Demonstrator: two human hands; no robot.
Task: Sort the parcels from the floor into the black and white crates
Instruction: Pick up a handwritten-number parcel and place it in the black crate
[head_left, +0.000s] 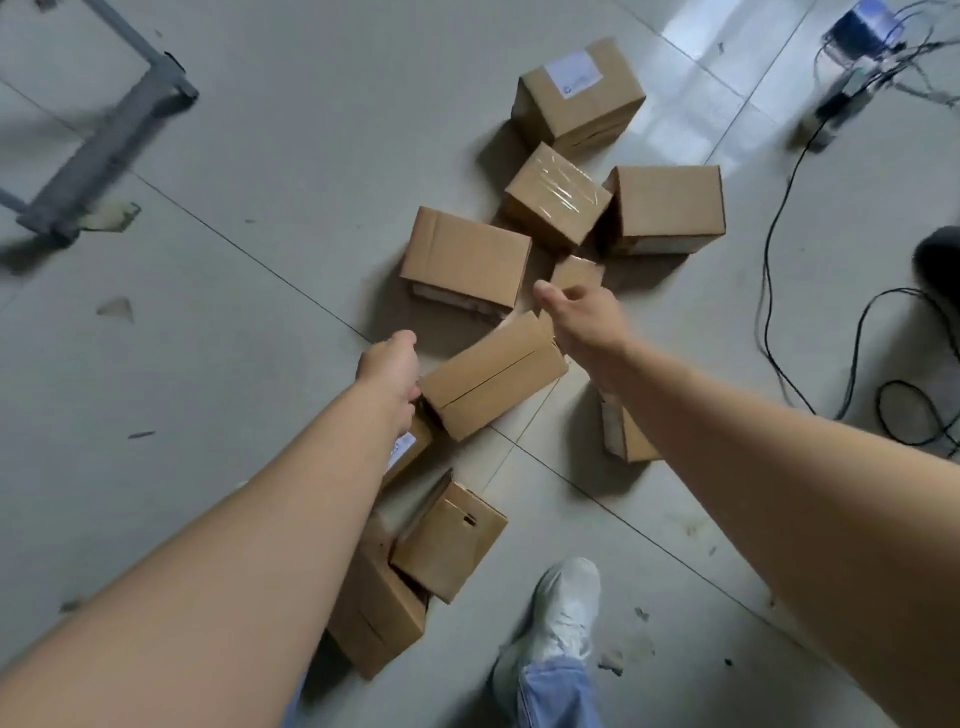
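Ten brown cardboard parcels can be counted on the floor (234, 338), strewn in a loose line from the top of the view down to the person's feet. A long parcel (493, 374) lies tilted between the two hands. The left hand (389, 369) is at its lower end and the right hand (582, 317) at its upper end. Both hands are seen from the back, so whether their fingers are apart, together or clamped on the cardboard cannot be told. A small parcel (576, 270) sits just beyond the right hand. The farthest parcel (576, 93) bears a white label, and the one beside it (558, 200) is wrapped in glossy clear tape. Two parcels are partly hidden under the forearms.

The floor is pale grey tile with dark joints, scuffed and marked. One grey metal frame (104, 140) stands at the upper left, and several black cables (769, 270) trail along the right. One foot in a white shoe cover (566, 608) shows below, with a blue trouser leg (556, 691).
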